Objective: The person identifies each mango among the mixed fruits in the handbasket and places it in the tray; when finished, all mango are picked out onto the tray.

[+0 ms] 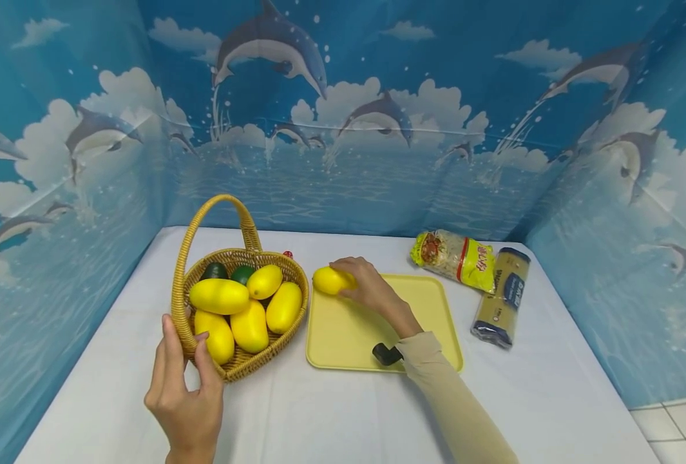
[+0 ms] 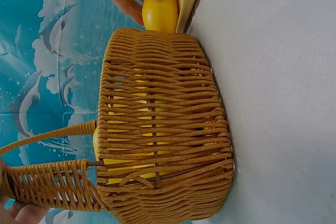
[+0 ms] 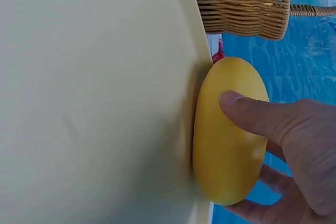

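My left hand (image 1: 186, 386) grips the handle of a heart-shaped wicker basket (image 1: 287, 325) near its lower end, thumb and fingers either side of it. Inside the basket lie several yellow mangoes (image 1: 219, 296), a smaller yellow fruit (image 1: 264, 281) and two dark green fruits (image 1: 215, 270). With thumb and fingers my right hand (image 1: 366, 283) holds a yellow mango (image 3: 228, 135) at the far left corner of a pale yellow tray (image 1: 348, 335). In the right wrist view this mango lies along the tray surface, its long side right at it.
A bag of dry food (image 1: 455, 258) with a yellow label lies behind the tray to the right. Beside it is a pack of noodles (image 1: 502, 296) in blue and clear wrapping. A small red object (image 1: 288, 254) sits behind the basket. Dolphin-print curtains (image 1: 343, 161) enclose the white table (image 1: 273, 425).
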Motion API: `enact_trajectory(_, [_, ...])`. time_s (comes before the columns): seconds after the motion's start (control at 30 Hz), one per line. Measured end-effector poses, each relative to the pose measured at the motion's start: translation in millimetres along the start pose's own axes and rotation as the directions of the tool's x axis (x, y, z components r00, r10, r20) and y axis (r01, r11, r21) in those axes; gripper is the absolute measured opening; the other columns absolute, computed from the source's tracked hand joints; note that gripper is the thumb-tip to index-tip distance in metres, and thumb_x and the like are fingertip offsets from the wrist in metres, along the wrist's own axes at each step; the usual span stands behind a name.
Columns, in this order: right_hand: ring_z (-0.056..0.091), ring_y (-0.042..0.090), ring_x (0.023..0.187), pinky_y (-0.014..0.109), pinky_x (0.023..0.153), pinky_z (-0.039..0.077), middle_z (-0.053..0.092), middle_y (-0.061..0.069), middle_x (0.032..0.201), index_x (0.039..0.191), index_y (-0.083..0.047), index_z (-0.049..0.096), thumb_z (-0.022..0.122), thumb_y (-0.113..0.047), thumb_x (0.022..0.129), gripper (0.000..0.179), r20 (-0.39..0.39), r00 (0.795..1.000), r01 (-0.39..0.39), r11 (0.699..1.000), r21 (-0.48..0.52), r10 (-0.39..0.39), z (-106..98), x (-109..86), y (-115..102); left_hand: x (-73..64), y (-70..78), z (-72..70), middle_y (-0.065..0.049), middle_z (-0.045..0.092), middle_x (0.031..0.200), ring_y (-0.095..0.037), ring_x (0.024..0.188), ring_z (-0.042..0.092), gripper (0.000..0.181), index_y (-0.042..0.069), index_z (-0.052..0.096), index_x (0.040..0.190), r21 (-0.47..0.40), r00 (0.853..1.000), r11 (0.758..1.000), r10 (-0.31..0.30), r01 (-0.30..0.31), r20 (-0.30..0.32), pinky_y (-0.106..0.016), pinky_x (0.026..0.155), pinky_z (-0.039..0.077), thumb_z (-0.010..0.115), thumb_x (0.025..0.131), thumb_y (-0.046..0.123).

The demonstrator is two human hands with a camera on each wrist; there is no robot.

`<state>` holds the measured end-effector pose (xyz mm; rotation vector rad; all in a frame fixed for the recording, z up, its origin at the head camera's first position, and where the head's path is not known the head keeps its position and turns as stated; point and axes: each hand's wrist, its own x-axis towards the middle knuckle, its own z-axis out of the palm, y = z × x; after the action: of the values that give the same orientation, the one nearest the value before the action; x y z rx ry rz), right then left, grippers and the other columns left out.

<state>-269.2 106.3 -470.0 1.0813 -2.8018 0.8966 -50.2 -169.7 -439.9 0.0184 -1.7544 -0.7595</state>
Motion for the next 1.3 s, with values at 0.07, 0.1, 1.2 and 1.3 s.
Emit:
enact_trajectory(0.07, [0.058, 0.036, 0.136, 0.052, 0.119, 0.048, 0.066, 0.015, 0.147, 0.146, -0.001, 0.066, 0.087, -0.005, 0.091, 0.059, 0.002, 1.0, 0.002, 1.0, -0.001, -0.002, 0.2, 0.1, 0.1, -0.2, -0.1, -0.6, -0.034, 0.072, 0.119, -0.041, 0.091, 0.071, 0.066, -0.011, 0.055, 0.15, 0.003, 1.0, 1.0, -0.001, 0.001, 0.004, -0.002, 0.096, 0.048, 0.072, 0.087, -0.022])
enact_trajectory(0.1, [0.059, 0.036, 0.136, 0.053, 0.119, 0.048, 0.066, 0.016, 0.147, 0.146, -0.001, 0.066, 0.087, -0.005, 0.09, 0.059, 0.001, 1.0, 0.004, 1.0, -0.004, -0.004, 0.2, 0.3, 0.2, -0.3, -0.1, -0.6, -0.034, 0.072, 0.119, -0.04, 0.091, 0.071, 0.066, -0.011, 0.055, 0.15, 0.002, 1.0, 1.0, -0.001, 0.001, 0.004, -0.002, 0.096, 0.049, 0.072, 0.087, -0.022])
enact_trajectory(1.2, [0.052, 0.034, 0.146, 0.055, 0.121, 0.047, 0.058, 0.013, 0.158, 0.157, -0.007, 0.056, 0.091, -0.018, 0.089, 0.077, 0.027, 0.991, 0.126, 0.988, 0.087, -0.129, -59.6, -0.3, -77.2, 1.1, 2.0, 0.0, -0.035, 0.072, 0.115, -0.037, 0.088, 0.073, 0.066, -0.012, 0.056, 0.148, -0.025, 1.0, 1.0, 0.001, -0.001, -0.008, -0.004, 0.095, 0.051, 0.071, 0.085, -0.025])
enact_trajectory(1.3, [0.051, 0.033, 0.148, 0.054, 0.122, 0.046, 0.058, 0.011, 0.158, 0.157, -0.008, 0.056, 0.091, -0.018, 0.089, 0.077, 0.041, 0.979, 0.197, 0.975, 0.098, -0.202, -62.0, 3.4, -98.4, -0.2, 1.6, -1.0, -0.035, 0.072, 0.115, -0.041, 0.086, 0.072, 0.064, -0.013, 0.056, 0.148, -0.026, 1.0, 1.0, 0.001, -0.001, -0.011, -0.004, 0.095, 0.051, 0.071, 0.087, -0.023])
